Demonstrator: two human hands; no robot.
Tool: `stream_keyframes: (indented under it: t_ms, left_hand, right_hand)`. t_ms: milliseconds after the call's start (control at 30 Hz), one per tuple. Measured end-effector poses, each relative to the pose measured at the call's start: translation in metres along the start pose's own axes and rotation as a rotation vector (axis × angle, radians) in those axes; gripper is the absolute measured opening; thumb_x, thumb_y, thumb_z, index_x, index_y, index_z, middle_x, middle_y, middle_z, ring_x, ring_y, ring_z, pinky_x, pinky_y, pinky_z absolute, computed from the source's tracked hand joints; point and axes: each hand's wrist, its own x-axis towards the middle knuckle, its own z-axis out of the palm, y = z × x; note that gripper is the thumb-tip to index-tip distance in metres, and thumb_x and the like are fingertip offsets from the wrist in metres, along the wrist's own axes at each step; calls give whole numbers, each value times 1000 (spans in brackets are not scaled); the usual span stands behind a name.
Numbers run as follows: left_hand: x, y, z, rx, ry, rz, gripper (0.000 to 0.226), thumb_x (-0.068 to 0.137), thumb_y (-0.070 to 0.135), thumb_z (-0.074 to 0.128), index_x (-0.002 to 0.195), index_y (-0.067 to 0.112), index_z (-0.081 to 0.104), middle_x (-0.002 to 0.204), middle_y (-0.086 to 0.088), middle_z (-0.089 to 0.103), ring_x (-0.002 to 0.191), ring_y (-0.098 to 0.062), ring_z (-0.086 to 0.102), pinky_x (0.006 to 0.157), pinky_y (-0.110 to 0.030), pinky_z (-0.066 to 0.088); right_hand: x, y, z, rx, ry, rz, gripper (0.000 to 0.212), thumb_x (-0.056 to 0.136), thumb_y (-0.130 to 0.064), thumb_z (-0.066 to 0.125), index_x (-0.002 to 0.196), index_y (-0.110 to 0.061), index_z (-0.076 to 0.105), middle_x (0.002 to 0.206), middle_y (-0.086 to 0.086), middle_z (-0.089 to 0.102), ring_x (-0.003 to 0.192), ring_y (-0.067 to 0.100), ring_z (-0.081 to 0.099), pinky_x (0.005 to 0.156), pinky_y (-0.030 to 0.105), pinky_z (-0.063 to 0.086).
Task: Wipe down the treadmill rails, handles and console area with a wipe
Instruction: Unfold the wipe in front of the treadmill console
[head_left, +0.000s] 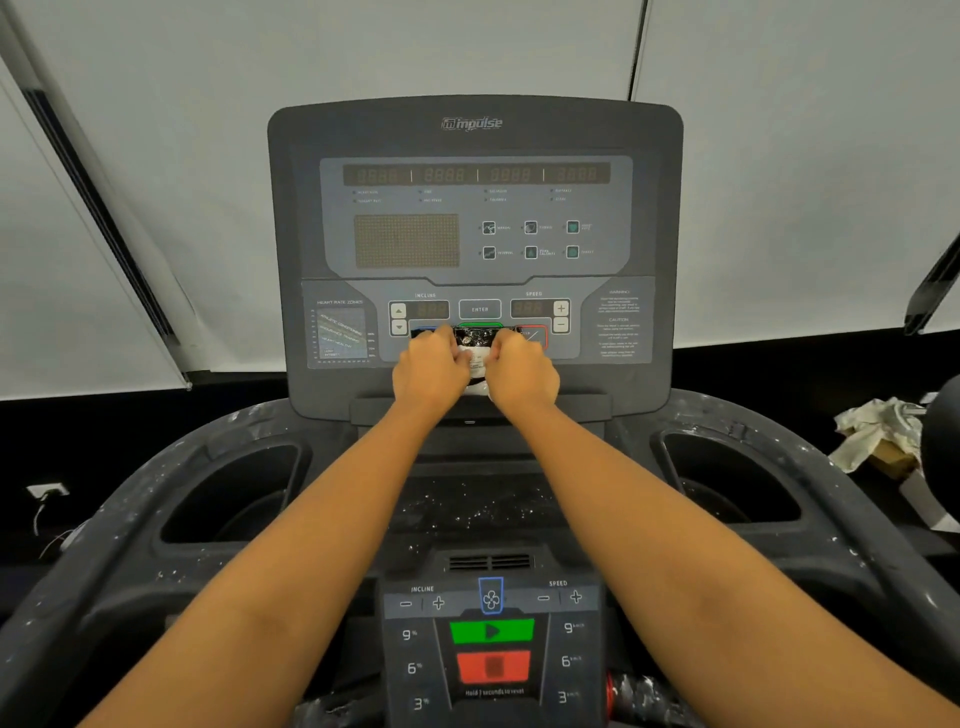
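Note:
Both arms reach straight out over the treadmill. My left hand (428, 369) and my right hand (522, 371) pinch a small black and white wipe packet (475, 347) between them, one hand at each side. The packet is held up in front of the lower buttons of the grey upright console (475, 218), whose displays are dark. Fingers cover most of the packet. Nearer to me lies the lower control panel (491, 644) with a green start button and a red stop button. White specks and dust dot the dark console tray (478, 506) and the grey rails (130, 519).
Deep cup holders sit in the tray at the left (234, 499) and at the right (727, 488). Crumpled white paper or cloth (872, 431) lies beyond the right rail. A white wall socket (47, 489) with wires is low on the left. Pale blinds hang behind the console.

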Motion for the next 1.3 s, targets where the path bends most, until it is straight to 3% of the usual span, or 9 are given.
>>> stream_keyframes:
  t_ms: [267,367,467,667,867,1000,1100,1233,1300]
  left_hand:
    - [-9,10,-19,-177,-27,-23,9,91,21,55,86,18,62,84,-5,67,79,-23,62,71,-37,53]
    - [-12,25,-39,-401,-229,10,19,96,27,52,103,15,64,94,-4,66,85,-18,60,74,-29,47]
    - [-23,35,-61,-636,-413,15,30,98,38,48,103,14,66,101,-10,68,96,-27,65,82,-39,55]
    - [-42,45,-87,-780,-256,12,2,89,12,65,87,12,65,88,-8,69,83,-22,64,74,-37,57]
    - [-50,69,-101,-1002,-194,-91,9,84,17,55,76,18,57,84,-6,60,85,-24,55,77,-41,45]
    - [-71,94,-100,-883,-195,61,13,93,10,48,83,16,53,79,0,56,69,-12,51,60,-21,41]
    - [-89,105,-95,-809,-238,220,7,91,11,54,89,14,61,81,2,63,69,-8,55,58,-15,44]
    - [-102,105,-81,-758,-245,304,12,87,11,58,82,21,62,85,-3,66,71,-13,56,65,-30,46]
    - [-111,104,-71,-737,-266,307,13,86,12,60,80,23,61,84,-7,66,70,-16,57,63,-33,46]
  right_hand:
    - [-7,-3,-29,758,-139,164,18,94,-8,40,97,-9,57,80,-1,53,75,15,48,63,27,38]
    - [-11,-13,-53,938,-205,205,29,88,4,32,102,-16,47,82,-3,44,75,13,41,65,25,36]
    - [-20,-15,-73,995,-202,130,35,85,10,36,107,-16,46,93,-2,46,80,13,47,67,26,42]
    - [-39,-5,-107,1126,-103,35,30,81,12,55,96,-13,57,94,11,63,88,27,64,76,44,55]
    - [-70,-2,-125,987,-3,53,40,75,18,39,90,-12,61,86,7,60,79,21,57,62,33,49]
    - [-96,-2,-142,964,-87,99,37,73,9,40,94,-14,59,94,10,60,79,23,57,52,26,45]
    - [-111,8,-152,1020,-123,130,26,75,-10,57,101,-11,63,98,9,65,88,21,62,69,31,49]
    - [-137,41,-155,1031,-115,200,21,83,-13,70,97,2,65,99,20,69,93,36,67,85,49,53]
    - [-153,54,-158,1021,-25,250,14,87,-14,67,91,-1,62,96,21,67,86,32,65,80,47,54]
